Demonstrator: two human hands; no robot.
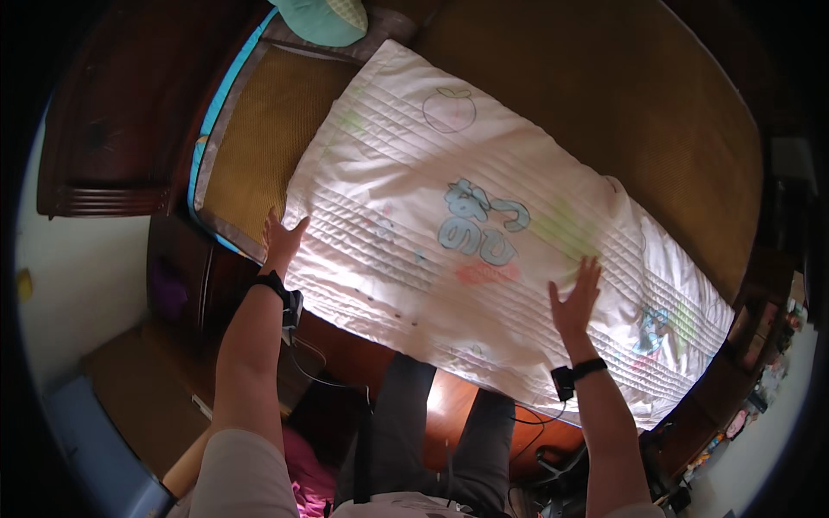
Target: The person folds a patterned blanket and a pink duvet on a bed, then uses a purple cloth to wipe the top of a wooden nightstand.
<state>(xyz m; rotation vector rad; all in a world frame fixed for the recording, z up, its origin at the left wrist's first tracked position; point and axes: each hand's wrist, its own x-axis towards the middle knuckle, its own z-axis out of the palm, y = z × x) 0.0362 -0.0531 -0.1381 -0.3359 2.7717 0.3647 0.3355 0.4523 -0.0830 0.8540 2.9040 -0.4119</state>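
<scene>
A pale pink-white quilt [406, 250] with stitched rows, a fruit outline and blue lettering lies spread across the bed, its near edge along the bed's front side. My left hand [283, 237] is at the quilt's left edge, fingers apart; whether it touches the cloth I cannot tell. Over the right half of the quilt is my right hand [577, 300], fingers spread and nothing in it. Both wrists wear black straps with small devices and cables.
Brown woven matting [268, 121] with a blue edge covers the bed. A teal pillow [324, 19] rests at the far left. Dark wooden furniture [108, 129] stands left, above a blue-grey bin [112, 445]. Assorted small items [738, 423] line the right side.
</scene>
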